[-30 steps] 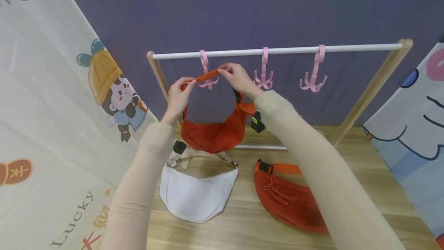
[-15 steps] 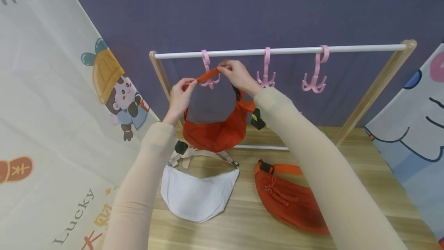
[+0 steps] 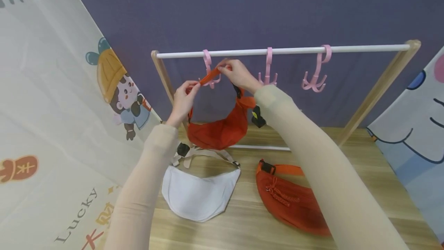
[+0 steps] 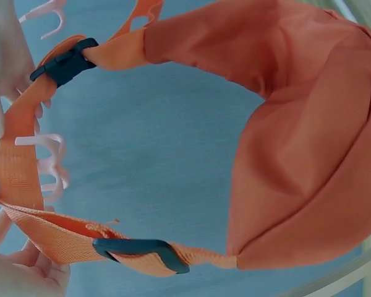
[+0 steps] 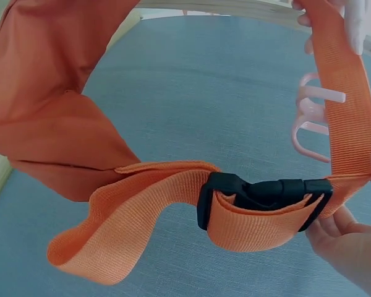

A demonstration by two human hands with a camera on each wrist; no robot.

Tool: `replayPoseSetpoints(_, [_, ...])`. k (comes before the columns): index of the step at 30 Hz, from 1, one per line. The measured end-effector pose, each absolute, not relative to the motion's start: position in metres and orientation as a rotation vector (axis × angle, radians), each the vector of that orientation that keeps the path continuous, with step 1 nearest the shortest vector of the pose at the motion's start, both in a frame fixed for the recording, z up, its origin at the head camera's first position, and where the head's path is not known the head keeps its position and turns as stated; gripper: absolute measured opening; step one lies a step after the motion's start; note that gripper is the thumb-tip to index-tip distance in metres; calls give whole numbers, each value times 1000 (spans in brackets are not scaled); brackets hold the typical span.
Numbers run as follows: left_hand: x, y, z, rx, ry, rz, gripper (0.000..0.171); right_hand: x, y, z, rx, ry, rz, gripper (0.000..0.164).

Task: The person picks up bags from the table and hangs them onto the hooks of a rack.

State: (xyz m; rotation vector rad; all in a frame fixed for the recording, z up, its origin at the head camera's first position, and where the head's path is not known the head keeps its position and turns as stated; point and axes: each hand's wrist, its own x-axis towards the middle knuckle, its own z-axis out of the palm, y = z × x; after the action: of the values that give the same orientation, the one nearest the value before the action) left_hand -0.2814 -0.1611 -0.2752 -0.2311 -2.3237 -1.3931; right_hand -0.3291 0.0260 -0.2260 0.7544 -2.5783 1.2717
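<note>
In the head view an orange-red waist bag [image 3: 222, 129] hangs in the air by its orange strap [image 3: 210, 76]. My left hand [image 3: 182, 101] pinches the strap on the left, lower down. Higher up and to the right, my right hand [image 3: 239, 75] pinches it too. Between the hands the strap runs at the prongs of the leftmost pink hook [image 3: 207, 60]. Both wrist views show pale prongs overlapping the strap between my hands. A black buckle [image 5: 266, 197] sits near my right hand, a black slider [image 4: 142, 249] near my left.
A white rail [image 3: 239, 52] on wooden legs carries two more pink hooks, a middle one [image 3: 268, 66] and a right one [image 3: 316, 70]. On the wooden surface lie a white waist bag [image 3: 201, 192] and a second red waist bag [image 3: 291, 207], partly behind my right sleeve.
The held strap tilts more steeply, with its left end lower against the hook. The bag has turned slightly and shifted right and up. Both hands keep their hold; the whole view drifts slightly right.
</note>
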Motion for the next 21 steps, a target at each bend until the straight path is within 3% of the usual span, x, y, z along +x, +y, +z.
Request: replayPoseSetpoints(21, [-275, -149, -279, -243, -2384, -1338, 29, -335, 29, -223, 774, -2587, 1257, 24])
